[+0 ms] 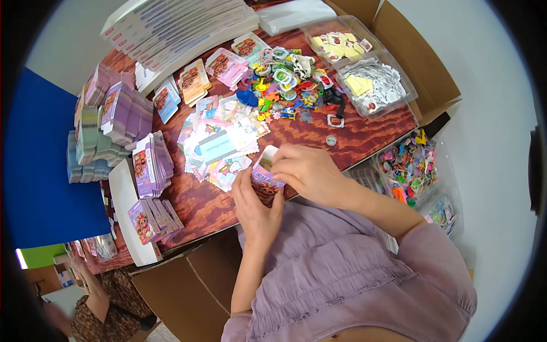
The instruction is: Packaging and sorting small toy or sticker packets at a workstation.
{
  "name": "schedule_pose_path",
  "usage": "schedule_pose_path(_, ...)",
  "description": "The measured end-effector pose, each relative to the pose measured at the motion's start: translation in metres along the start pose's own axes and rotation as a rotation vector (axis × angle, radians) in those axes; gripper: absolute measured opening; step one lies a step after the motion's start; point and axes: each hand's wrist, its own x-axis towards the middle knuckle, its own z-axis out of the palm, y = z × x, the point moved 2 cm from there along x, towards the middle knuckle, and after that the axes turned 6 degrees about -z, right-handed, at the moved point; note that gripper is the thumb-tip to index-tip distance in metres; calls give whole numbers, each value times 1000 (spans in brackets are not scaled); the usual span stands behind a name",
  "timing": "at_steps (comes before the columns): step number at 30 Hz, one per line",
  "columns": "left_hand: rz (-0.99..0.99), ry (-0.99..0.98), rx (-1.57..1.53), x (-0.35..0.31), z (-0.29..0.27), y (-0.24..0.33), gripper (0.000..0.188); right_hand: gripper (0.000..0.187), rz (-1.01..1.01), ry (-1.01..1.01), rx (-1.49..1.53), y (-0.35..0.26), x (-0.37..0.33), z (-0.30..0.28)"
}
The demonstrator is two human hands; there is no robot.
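Observation:
A small purple printed carton [265, 181] stands at the table's near edge with its top open. My left hand [255, 208] wraps round its left side and front, thumb and fingers pressing it. Over the open top, my right hand [310, 174] has its fingers bent down at the mouth; whether they hold anything is hidden. Just beyond the carton lies a spread of pastel sticker sheets [219, 145]. Behind these is a heap of small colourful plastic toys [290, 85], and a small round silvery piece [330, 141] lies to the right.
Stacks of flat cartons [117, 114] fill the left side, beside a white tray [128, 211]. White boxes [182, 34] line the back. Clear bins [376, 85] hold tags and cards at the right. Below sits a bag of trinkets [410, 165]. Another person's arm [94, 290] shows lower left.

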Motion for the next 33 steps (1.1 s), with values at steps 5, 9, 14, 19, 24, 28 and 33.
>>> schedule_pose_path(5, -216, 69, -294, -7, 6, -12, 74, 20, -103, 328, -29, -18, 1, -11)
schedule_pose_path(9, -428, -182, -836, -11, 8, -3, 61, 38, 368, 343, 909, 7, -17, 20)
schedule_pose_path(14, -264, -228, -769, -10, -15, 4, 74, 21, 361, 248, 973, 11, -14, 9)
schedule_pose_path(19, -336, -411, -867, -8, -26, -7, 73, 12, 334, 149, 820, 10, -14, 12)
schedule_pose_path(24, -384, -491, -936, -13, -35, -14, 64, 21, 343, 98, 980, -4, -11, 17)
schedule_pose_path(28, -358, -439, -905, -12, -38, -21, 53, 37, 351, -9, 997, 4, -10, 21)
schedule_pose_path(33, -321, -310, -781, -18, -34, -16, 55, 12, 208, 3, 832, 3, -9, 19)
